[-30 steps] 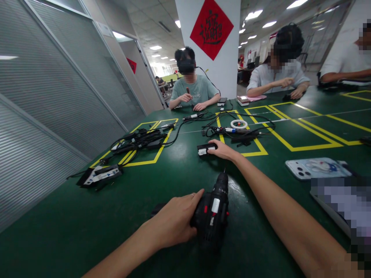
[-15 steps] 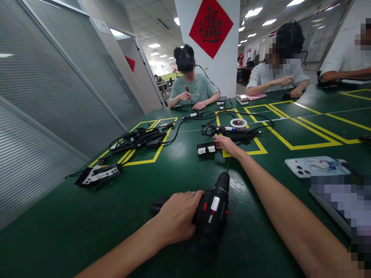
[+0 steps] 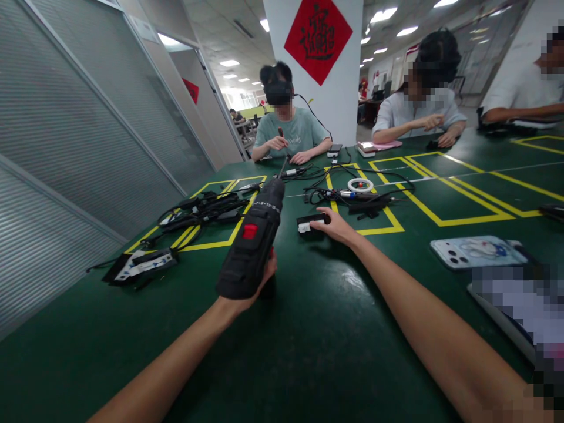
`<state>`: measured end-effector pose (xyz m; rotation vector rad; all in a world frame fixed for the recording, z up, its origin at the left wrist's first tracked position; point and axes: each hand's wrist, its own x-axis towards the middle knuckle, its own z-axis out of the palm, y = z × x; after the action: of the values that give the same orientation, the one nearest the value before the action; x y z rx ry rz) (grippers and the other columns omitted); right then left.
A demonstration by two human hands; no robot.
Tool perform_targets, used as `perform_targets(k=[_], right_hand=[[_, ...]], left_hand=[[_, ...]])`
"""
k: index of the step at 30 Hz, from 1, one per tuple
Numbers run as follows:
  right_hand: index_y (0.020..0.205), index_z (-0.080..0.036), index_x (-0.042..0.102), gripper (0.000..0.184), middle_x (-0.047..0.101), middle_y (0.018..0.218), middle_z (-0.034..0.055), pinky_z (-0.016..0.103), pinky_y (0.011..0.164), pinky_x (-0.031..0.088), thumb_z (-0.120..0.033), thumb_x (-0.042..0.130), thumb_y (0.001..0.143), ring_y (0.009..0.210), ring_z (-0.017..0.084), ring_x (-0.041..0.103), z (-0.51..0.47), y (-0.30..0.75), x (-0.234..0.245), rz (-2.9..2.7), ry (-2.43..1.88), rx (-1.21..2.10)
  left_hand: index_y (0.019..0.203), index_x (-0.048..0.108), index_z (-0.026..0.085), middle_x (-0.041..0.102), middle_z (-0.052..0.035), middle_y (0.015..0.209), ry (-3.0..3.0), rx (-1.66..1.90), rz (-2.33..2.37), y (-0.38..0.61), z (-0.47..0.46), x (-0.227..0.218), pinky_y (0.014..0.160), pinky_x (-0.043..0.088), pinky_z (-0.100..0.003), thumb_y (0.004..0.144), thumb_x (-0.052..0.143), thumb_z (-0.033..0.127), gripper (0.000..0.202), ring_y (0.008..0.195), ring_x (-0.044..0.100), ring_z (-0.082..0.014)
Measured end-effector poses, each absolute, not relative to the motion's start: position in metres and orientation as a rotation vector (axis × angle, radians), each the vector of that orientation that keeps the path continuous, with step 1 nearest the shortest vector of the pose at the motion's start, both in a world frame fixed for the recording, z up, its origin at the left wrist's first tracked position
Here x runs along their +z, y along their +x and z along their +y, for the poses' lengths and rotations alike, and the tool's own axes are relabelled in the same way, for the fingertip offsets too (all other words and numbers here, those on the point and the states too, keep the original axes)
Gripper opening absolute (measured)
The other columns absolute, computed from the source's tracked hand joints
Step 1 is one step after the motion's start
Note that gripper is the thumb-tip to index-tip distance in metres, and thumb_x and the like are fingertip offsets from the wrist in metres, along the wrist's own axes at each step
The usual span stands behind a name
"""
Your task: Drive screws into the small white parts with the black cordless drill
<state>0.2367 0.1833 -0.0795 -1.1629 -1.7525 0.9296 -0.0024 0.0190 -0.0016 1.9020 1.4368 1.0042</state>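
Observation:
A black cordless drill (image 3: 247,249) with a red switch on top is in my left hand (image 3: 268,271), which is closed around its handle and mostly hidden below the drill body. Its thin bit (image 3: 284,166) points away from me, up and slightly right. My right hand (image 3: 335,225) has its thumb on the front of a small black box (image 3: 301,221) with white patches, and its fingers lie over the far side. The box sits on the green table (image 3: 335,358).
Black cables and adapters (image 3: 211,208) lie left, beside a black-and-white piece (image 3: 145,264). Beyond my right hand are a pen-like tool (image 3: 348,194) and a white ring (image 3: 360,185). A phone (image 3: 478,251) lies right. Co-workers (image 3: 288,126) sit across the table.
My left hand has turned the drill upright and raised it, swinging it leftward from lying on its side. My right hand has closed from beside the black box onto its right end.

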Motion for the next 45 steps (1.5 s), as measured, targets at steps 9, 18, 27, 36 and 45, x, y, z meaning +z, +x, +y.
perform_targets(k=[9,18,27,36,45], right_hand=[[0.125,-0.019,0.055,0.053,0.058,0.122,0.0083,0.034,0.098,0.042,-0.038,0.068,0.077,0.109,0.020,0.056,0.177,0.230,-0.080,-1.891,-1.172,0.742],[0.134,-0.017,0.049,0.055,0.052,0.130,0.0128,0.036,0.106,0.037,-0.037,0.059,0.084,0.121,0.024,0.050,0.180,0.221,-0.086,-1.839,-1.245,0.639],[0.138,-0.015,0.045,0.057,0.047,0.134,0.0143,0.037,0.109,0.034,-0.034,0.055,0.086,0.125,0.024,0.047,0.182,0.219,-0.089,-1.823,-1.267,0.617],[0.134,-0.012,0.049,0.055,0.052,0.129,0.0152,0.038,0.107,0.037,-0.029,0.058,0.082,0.121,0.025,0.050,0.187,0.219,-0.095,-1.815,-1.217,0.538],[0.132,-0.015,0.051,0.055,0.055,0.126,0.0140,0.040,0.105,0.039,-0.033,0.061,0.081,0.118,0.025,0.053,0.187,0.221,-0.095,-1.827,-1.197,0.494]], left_hand=[[0.113,0.049,0.020,0.063,-0.0027,0.085,1.575,1.175,1.201,-0.020,0.011,-0.005,0.069,0.048,-0.034,0.085,0.056,0.031,0.031,0.067,0.057,-0.0161],[0.127,0.047,0.023,0.055,-0.0108,0.132,1.632,1.056,1.183,-0.018,0.015,0.008,0.067,0.049,-0.033,0.082,0.057,0.029,0.047,0.065,0.059,-0.0135],[0.114,0.057,0.017,0.062,-0.0070,0.103,1.440,0.901,1.102,-0.028,0.016,0.007,0.057,0.043,-0.029,0.078,0.052,0.020,0.037,0.056,0.052,-0.0114],[0.111,0.056,0.015,0.058,-0.0060,0.100,1.358,0.831,1.020,-0.035,0.019,0.002,0.056,0.040,-0.028,0.078,0.050,0.016,0.034,0.055,0.053,-0.0108],[0.107,0.056,0.015,0.060,-0.0061,0.097,1.330,0.768,1.040,-0.035,0.017,0.004,0.056,0.041,-0.028,0.077,0.051,0.017,0.031,0.054,0.053,-0.0113]])
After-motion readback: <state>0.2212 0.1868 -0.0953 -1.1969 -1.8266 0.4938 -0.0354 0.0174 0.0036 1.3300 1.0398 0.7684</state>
